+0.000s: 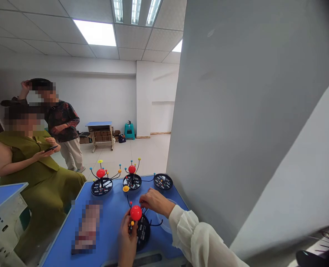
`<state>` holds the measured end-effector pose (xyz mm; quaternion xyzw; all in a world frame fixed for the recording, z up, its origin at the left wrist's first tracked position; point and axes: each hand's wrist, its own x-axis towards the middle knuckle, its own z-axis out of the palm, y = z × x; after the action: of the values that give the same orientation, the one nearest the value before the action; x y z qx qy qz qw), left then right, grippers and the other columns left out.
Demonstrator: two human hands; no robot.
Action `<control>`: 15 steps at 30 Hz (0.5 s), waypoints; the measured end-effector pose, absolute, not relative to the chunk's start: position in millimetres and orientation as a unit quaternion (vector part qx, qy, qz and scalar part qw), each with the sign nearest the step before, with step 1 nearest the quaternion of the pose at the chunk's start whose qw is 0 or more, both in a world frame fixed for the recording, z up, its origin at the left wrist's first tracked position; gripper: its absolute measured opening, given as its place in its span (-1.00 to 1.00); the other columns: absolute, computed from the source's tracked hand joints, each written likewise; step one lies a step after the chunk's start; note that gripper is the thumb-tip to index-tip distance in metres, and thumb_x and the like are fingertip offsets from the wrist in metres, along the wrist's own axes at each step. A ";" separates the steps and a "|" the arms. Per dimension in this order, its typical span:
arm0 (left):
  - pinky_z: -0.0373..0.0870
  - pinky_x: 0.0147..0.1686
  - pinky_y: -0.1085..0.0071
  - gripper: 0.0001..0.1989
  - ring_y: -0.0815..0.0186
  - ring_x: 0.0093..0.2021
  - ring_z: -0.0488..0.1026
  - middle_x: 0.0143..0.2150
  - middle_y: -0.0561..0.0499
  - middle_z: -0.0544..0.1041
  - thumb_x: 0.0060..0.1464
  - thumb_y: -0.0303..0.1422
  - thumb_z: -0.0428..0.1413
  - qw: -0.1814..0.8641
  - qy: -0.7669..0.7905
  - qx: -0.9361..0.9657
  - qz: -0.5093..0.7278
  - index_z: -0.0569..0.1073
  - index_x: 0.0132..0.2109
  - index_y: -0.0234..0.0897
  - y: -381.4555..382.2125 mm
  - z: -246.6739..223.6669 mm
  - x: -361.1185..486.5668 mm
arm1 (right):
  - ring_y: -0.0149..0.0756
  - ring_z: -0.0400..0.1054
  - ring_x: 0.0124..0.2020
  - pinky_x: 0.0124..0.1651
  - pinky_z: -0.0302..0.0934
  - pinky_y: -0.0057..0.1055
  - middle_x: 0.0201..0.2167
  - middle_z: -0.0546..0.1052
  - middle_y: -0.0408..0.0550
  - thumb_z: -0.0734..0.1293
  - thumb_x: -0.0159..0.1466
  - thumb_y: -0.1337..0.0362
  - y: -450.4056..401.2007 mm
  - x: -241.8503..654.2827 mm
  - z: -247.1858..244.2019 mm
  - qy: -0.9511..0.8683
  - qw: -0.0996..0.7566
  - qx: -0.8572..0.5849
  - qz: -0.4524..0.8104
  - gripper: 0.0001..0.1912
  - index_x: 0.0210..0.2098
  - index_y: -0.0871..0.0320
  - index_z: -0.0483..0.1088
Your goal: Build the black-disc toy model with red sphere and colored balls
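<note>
A solar system model with a red ball (136,213) at its centre and a round black base (143,233) stands near the front of the blue desk. My left hand (128,237) grips it just below the red ball, by a small orange ball. Thin black arms stick out from it; one at the back rises to a yellow ringed piece (125,188). My right hand (154,201) reaches over from the right, its fingers pinched at the end of an arm behind the red ball. Whatever is between those fingertips is too small to make out.
Two similar models (101,186) and another black disc base (163,181) line the desk's (111,222) far edge. A clear plastic tub (167,226) sits partly under my right wrist. A blurred packet (86,228) lies left. One person sits, another stands at left; a grey wall (222,111) rises right.
</note>
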<state>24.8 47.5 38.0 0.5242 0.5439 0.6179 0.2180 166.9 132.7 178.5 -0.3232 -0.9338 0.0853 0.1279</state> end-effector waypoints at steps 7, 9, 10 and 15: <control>0.37 0.08 0.14 -0.62 0.08 0.04 0.47 0.04 -0.17 0.53 0.12 -0.08 0.07 0.230 0.548 0.532 0.603 0.47 -0.04 -0.22 45.6 42.0 21.2 | -0.33 0.54 -0.37 -0.21 0.29 -0.46 -0.36 0.66 -0.11 0.26 0.35 0.21 142.0 217.2 201.8 -0.901 0.171 -0.382 0.113 -0.69 0.07 0.06 0.43; 0.35 0.10 0.14 -0.63 0.09 0.07 0.45 0.08 -0.16 0.50 0.12 -0.10 0.07 0.231 0.550 0.537 0.596 0.46 -0.02 -0.21 43.2 43.0 19.4 | -0.31 0.53 -0.35 -0.21 0.29 -0.43 -0.32 0.66 -0.05 0.16 0.39 0.29 143.3 247.5 207.6 -0.882 0.170 -0.430 0.097 -0.69 0.02 0.09 0.46; 0.35 0.10 0.13 -0.63 0.09 0.09 0.44 0.11 -0.16 0.47 0.12 -0.11 0.06 0.227 0.553 0.541 0.591 0.44 -0.01 -0.20 42.1 43.3 18.3 | -0.29 0.53 -0.31 -0.19 0.28 -0.40 -0.30 0.66 -0.03 0.17 0.37 0.31 141.9 261.9 208.1 -0.873 0.161 -0.452 0.086 -0.70 -0.06 0.08 0.51; 0.38 0.08 0.07 -0.67 0.06 0.13 0.41 0.15 -0.16 0.42 0.18 -0.16 -0.02 0.163 0.578 0.589 0.541 0.42 0.00 -0.18 37.5 39.9 10.8 | -0.08 0.40 0.06 0.09 0.12 -0.18 0.05 0.54 0.04 0.39 0.16 0.37 118.8 298.0 184.6 -0.854 0.076 -0.514 0.033 -0.87 -0.41 0.05 0.60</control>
<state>10.8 37.5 39.9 0.5892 0.5778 0.5407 0.1629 298.0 118.8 184.6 -0.5144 -0.8536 0.0335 0.0759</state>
